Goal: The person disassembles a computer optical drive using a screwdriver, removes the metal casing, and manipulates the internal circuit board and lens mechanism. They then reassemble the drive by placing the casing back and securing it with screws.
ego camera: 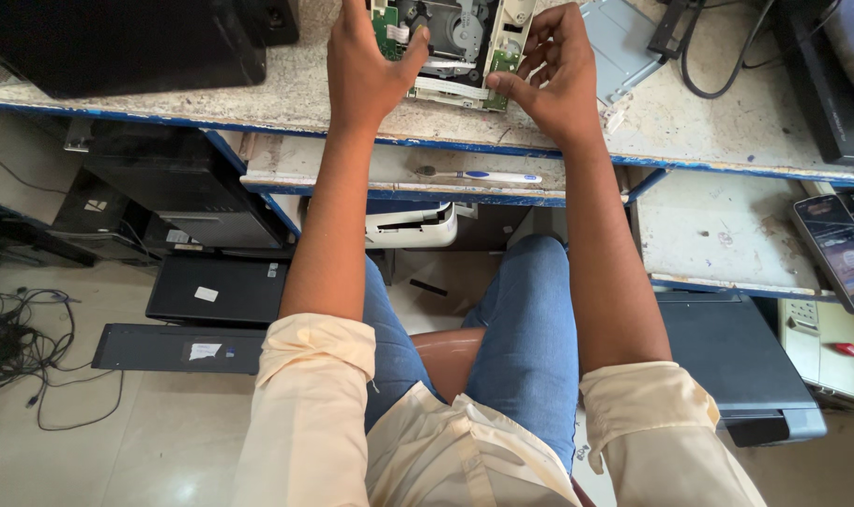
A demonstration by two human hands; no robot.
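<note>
Head view, looking down.

Item: opened optical drive mechanism [457, 42], metal frame with a green circuit board and white ribbon cable showing. It lies flat on the table [709, 122], close to the table's near blue edge; its top runs out of frame, so its long axis cannot be told for certain, though it appears to lead away from the person.

Left hand [366, 61]: fingers partly curled, clasping the drive's left side, thumb across its near left corner.

Right hand [554, 70]: fingers bent, gripping the drive's right side, thumb at its near right corner.

Near the drive: grey metal cover plate [619, 42] just right; black cables [718, 66] further right; black casing [127, 42] well left; toothbrush [483, 176] on the lower ledge below the drive; smartphone [840, 249] on the shelf, lower right. Bare table surface lies between the drive and the casing.
</note>
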